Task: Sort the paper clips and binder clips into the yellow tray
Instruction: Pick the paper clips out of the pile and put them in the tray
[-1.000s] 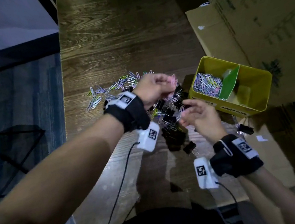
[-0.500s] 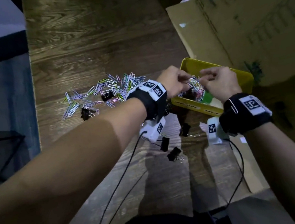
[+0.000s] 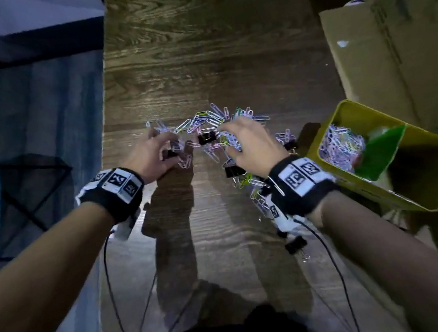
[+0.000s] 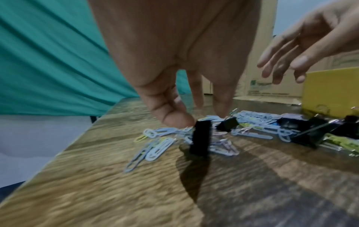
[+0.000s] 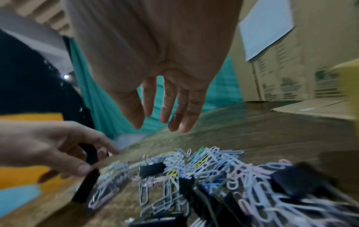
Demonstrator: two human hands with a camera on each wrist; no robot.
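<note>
A loose pile of coloured paper clips (image 3: 206, 121) mixed with black binder clips (image 3: 206, 138) lies mid-table. My left hand (image 3: 175, 151) is at the pile's left end and pinches one black binder clip (image 4: 201, 138) between thumb and fingers, the clip standing on end on the wood. My right hand (image 3: 223, 133) hovers just above the pile with straight, spread fingers (image 5: 167, 110) and holds nothing. The yellow tray (image 3: 427, 136) stands to the right, with paper clips (image 3: 341, 143) in its left compartment beside a green divider (image 3: 379, 153).
Cardboard boxes (image 3: 392, 43) rise behind and right of the tray. The table's left edge (image 3: 107, 142) drops to a blue floor. More binder clips (image 3: 295, 245) lie under my right forearm. Cables trail from both wrists toward me.
Both hands came back left from the yellow tray to the pile on the table. My left hand has taken hold of a black binder clip; my right hand is now spread over the pile.
</note>
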